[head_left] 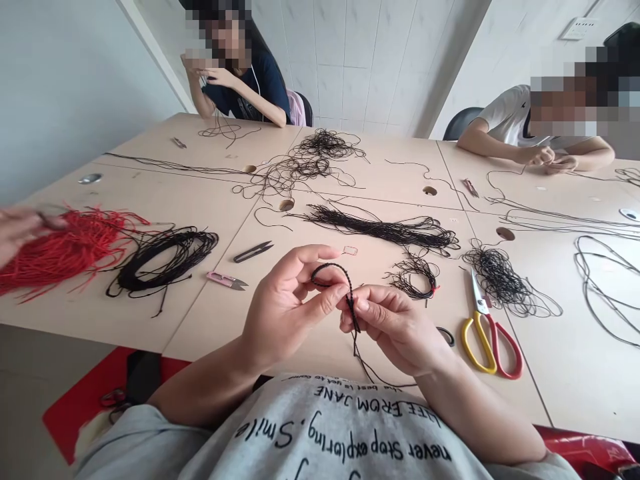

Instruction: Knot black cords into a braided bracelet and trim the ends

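Just above the near stretch of the pale table (310,347), the person's left hand (287,307) and right hand (395,327) meet on a thin black cord (349,300). Both hands are closed in a pinch: the left thumb and forefinger hold a small upright loop of the cord, and the right thumb and forefinger grip the doubled strands just under it, close against the left thumb. The loop has a tight, beaded texture, twisted or braided, though from here I wouldn't swear to which. A loose single tail drops from the pinch toward the grey printed T-shirt (325,427).

Just beside the right hand lies a small black ring of cord (446,336). Further right, scissors with red and yellow handles (493,343) sit near a tangled black bundle (500,283). Ahead, a smaller snarl tied with red (413,280) lies below a long black hank (380,230). To the left are black thread snips (253,251), pink thread snips (225,280), a black coil (165,263) and a heap of red cords (65,253), with a co-worker's hand (20,227) at its edge. Across the table, one seated person (250,87) has both hands raised, and another (520,120) holds both hands together over a strand.
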